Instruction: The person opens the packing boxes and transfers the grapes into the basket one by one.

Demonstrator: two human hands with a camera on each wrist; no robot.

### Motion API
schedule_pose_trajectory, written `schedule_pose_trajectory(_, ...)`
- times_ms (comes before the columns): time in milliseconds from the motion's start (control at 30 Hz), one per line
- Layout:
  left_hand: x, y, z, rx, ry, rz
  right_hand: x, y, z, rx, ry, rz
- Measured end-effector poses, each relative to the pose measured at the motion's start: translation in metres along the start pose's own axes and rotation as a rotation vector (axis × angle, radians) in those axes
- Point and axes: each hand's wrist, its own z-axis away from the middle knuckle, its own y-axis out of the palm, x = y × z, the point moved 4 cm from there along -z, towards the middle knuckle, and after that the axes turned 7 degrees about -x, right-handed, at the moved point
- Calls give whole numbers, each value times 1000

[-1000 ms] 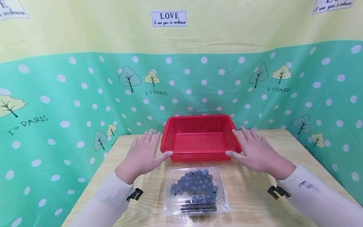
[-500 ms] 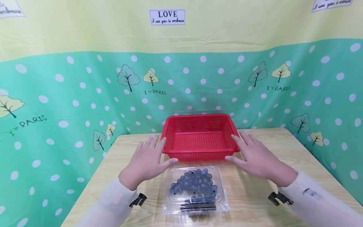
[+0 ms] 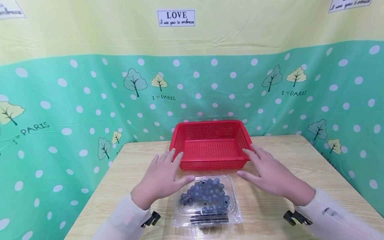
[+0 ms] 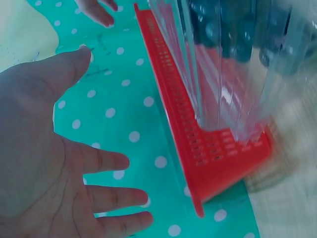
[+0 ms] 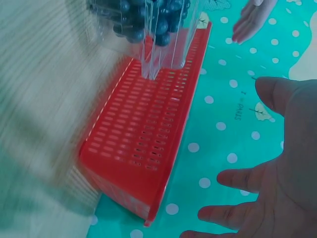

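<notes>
A clear plastic clamshell box (image 3: 207,201) with dark grapes (image 3: 210,191) inside lies on the table, its lid down. Behind it stands a red plastic basket (image 3: 210,164) with perforated walls and nothing in it. My left hand (image 3: 160,178) hovers at the left of the box, fingers spread, thumb over the box's far left corner. On the other side my right hand (image 3: 271,175) is held above the table, fingers extended towards the basket's right end. Both wrist views show the palms bare and apart from the box (image 4: 233,64) and the basket (image 5: 143,114).
The wooden table (image 3: 111,200) reaches back to a green and yellow curtain (image 3: 216,76) with dots and printed trees, which also hangs along both sides. A black clip (image 3: 151,219) sits on the left wrist, and another black clip (image 3: 297,218) on the right.
My left hand has moved right and slightly nearer, towards the box. The right hand has come down a little towards me. Box and basket have stayed in place.
</notes>
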Motion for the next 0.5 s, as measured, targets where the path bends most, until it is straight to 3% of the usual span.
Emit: schedule_pose_trajectory(500,-22,9,12,49,63,10,10,10,17,-46,-20,-108)
